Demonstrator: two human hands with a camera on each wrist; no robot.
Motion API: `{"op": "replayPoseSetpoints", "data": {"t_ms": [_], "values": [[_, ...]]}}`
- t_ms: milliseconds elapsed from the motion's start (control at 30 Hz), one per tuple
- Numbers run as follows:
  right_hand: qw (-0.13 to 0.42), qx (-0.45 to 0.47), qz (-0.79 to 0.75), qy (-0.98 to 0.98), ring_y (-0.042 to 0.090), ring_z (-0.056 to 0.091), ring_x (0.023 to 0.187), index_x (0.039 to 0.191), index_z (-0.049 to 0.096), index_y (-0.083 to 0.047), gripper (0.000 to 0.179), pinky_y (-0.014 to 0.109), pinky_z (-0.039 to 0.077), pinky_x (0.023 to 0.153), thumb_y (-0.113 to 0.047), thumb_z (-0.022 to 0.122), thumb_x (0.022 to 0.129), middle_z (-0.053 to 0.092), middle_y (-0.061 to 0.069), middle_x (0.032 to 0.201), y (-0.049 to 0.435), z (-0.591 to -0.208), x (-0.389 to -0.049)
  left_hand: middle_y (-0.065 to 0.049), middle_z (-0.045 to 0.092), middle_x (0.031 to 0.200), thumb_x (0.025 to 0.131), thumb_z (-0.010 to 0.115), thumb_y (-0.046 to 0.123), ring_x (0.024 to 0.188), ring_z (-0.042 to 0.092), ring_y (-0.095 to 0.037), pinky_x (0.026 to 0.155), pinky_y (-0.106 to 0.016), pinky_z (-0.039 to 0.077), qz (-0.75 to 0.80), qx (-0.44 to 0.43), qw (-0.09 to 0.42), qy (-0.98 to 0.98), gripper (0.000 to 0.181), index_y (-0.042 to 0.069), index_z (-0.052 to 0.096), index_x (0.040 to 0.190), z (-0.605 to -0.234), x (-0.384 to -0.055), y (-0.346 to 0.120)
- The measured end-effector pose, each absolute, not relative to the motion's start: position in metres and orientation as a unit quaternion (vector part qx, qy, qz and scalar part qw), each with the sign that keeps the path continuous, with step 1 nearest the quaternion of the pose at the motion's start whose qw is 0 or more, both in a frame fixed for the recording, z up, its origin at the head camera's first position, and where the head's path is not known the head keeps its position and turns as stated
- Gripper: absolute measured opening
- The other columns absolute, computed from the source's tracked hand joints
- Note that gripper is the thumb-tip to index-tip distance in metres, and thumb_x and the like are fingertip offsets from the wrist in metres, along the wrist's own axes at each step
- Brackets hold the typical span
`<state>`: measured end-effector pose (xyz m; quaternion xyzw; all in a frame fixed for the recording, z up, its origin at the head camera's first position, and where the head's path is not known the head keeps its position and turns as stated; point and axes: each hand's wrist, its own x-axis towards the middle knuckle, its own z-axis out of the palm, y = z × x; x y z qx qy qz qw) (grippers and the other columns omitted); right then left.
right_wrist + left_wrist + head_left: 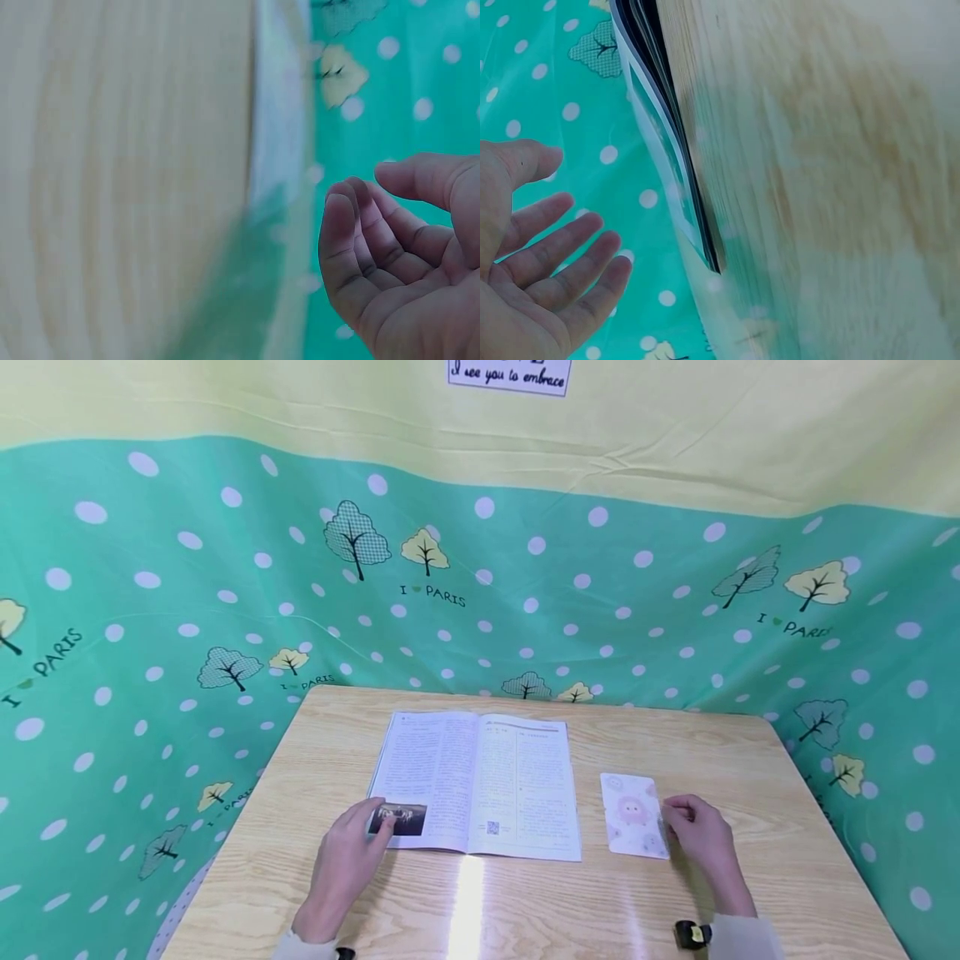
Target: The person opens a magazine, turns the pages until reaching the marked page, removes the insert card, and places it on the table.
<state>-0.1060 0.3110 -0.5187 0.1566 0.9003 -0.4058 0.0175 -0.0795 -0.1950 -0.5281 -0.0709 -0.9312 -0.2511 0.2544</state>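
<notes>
An open magazine [522, 785] lies on the wooden table, with printed text and a dark photo at its lower left corner. My left hand [351, 852] is at that corner, its thumb overlapping the photo in the head view. In the left wrist view the fingers of my left hand [551, 262] are spread and relaxed, beside the magazine's edge. To the right lies a small white booklet or card [633, 817] with a pink cartoon figure. Beside its right edge is my right hand [705, 839]. The right wrist view shows my right hand [397, 255] loosely curled, holding nothing, thumb apart from the fingers.
The wooden table [540, 910] reaches the green dotted curtain [480, 610] at the back and sides. Bright light reflects off the table in front of the magazine. A black strap [692, 935] sits by the right sleeve.
</notes>
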Motion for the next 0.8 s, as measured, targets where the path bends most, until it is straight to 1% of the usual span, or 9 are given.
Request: {"op": "replayPoseSetpoints", "data": {"t_ms": [200,400,567,700,800], "values": [[-0.004,0.135,-0.430,0.893,0.021,0.063,0.080,0.120,0.063,0.002,0.027,0.022,0.055,0.062,-0.016,0.060,0.101,0.066,0.013,0.099,0.278,-0.498,-0.098,-0.021,0.071,0.110,0.084,0.081,0.017,0.101,0.068,-0.040,0.085,-0.053,0.060,-0.256,-0.066,0.249,-0.932,0.036,-0.001,0.070,0.114,-0.527,-0.078,-0.194],[-0.036,0.084,-0.458,0.884,0.016,0.063,0.072,0.110,0.068,0.001,0.016,0.021,0.054,0.059,-0.009,0.065,0.097,0.068,0.012,0.091,0.243,-0.491,-0.088,-0.020,0.071,0.109,0.083,0.082,0.017,0.099,0.069,-0.039,0.084,-0.052,0.061,-0.261,-0.071,0.257,-0.928,0.036,0.000,0.071,0.113,-0.526,-0.076,-0.191],[-0.053,0.040,-0.476,0.877,0.013,0.063,0.070,0.104,0.070,-0.001,0.011,0.021,0.055,0.058,-0.006,0.069,0.094,0.068,0.005,0.086,0.219,-0.494,-0.082,-0.019,0.071,0.109,0.083,0.083,0.017,0.100,0.069,-0.038,0.085,-0.051,0.061,-0.267,-0.080,0.264,-0.924,0.036,0.001,0.071,0.113,-0.523,-0.075,-0.187],[-0.072,0.005,-0.462,0.884,0.012,0.062,0.075,0.105,0.071,-0.003,0.012,0.021,0.056,0.063,-0.006,0.071,0.093,0.068,0.000,0.087,0.208,-0.497,-0.080,-0.018,0.071,0.110,0.083,0.083,0.017,0.102,0.069,-0.037,0.087,-0.049,0.061,-0.262,-0.101,0.269,-0.921,0.036,0.001,0.071,0.113,-0.521,-0.074,-0.181],[-0.085,-0.033,-0.421,0.903,0.014,0.064,0.085,0.112,0.070,-0.004,0.019,0.027,0.060,0.072,-0.009,0.071,0.094,0.069,0.000,0.096,0.202,-0.499,-0.079,-0.019,0.070,0.112,0.083,0.083,0.018,0.104,0.068,-0.036,0.088,-0.048,0.060,-0.257,-0.124,0.265,-0.921,0.038,0.000,0.070,0.114,-0.519,-0.074,-0.174]]}}
